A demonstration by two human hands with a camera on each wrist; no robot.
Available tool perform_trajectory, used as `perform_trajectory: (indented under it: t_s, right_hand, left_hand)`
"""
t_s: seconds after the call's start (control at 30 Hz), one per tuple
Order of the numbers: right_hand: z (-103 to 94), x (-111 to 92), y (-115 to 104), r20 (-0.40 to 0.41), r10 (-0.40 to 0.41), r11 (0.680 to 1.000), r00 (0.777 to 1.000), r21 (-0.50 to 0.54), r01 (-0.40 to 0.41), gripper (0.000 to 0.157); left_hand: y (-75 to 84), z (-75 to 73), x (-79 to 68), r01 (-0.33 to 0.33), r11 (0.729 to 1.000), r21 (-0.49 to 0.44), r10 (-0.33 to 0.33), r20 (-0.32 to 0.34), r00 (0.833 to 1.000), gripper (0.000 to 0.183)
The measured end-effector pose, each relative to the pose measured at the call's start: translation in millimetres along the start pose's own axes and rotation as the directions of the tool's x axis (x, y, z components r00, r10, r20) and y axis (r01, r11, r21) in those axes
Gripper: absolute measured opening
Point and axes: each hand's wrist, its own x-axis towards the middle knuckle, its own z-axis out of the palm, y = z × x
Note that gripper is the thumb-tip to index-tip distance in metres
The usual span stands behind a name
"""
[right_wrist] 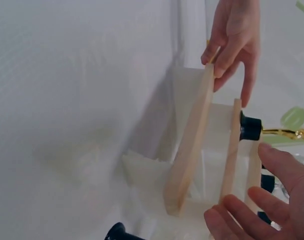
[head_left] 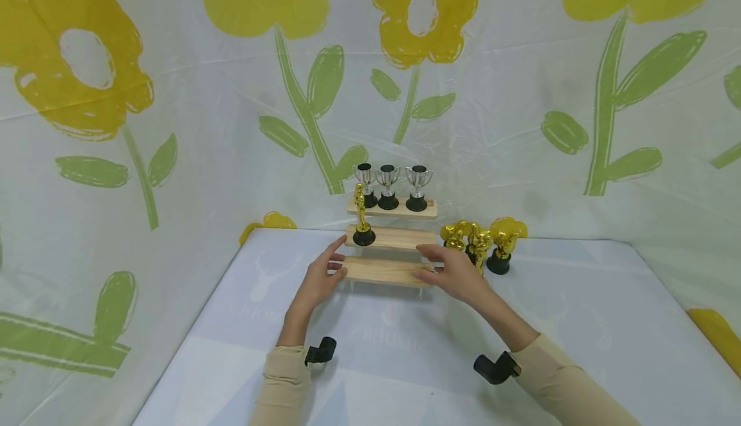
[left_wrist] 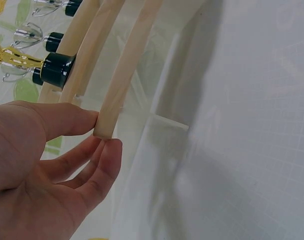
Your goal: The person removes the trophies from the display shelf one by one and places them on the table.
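Note:
A three-tier display stand has light wooden boards on pale supports. My left hand [head_left: 317, 281] pinches the left end of its lowest, front board [head_left: 379, 271], thumb and fingertips at the board's end in the left wrist view. My right hand [head_left: 460, 275] is at the stand's right end, fingers spread and relaxed beside the middle board [right_wrist: 231, 155] in the right wrist view, holding nothing. A gold figurine trophy [head_left: 363, 236] on a black base stands at the left of the middle board. Three silver cup trophies [head_left: 388, 185] stand on the top board [head_left: 405, 212].
Several gold trophies [head_left: 500, 252] with black bases stand close together on the table, right of the stand and behind my right hand. A pale patterned cloth [head_left: 556, 349] covers the table. Behind it hangs a curtain [head_left: 498, 123] with large yellow flowers.

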Motion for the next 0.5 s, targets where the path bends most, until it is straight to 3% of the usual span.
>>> perform_trajectory:
  t_s: [0.5]
  right_hand:
    - [7.2,17,-13,-0.008,-0.022,1.0,1.0,-0.017,0.022,0.054]
  left_hand:
    - [0.2,-0.8,-0.4,-0.004,1.0,-0.01,0.004,0.002,1.0,0.07]
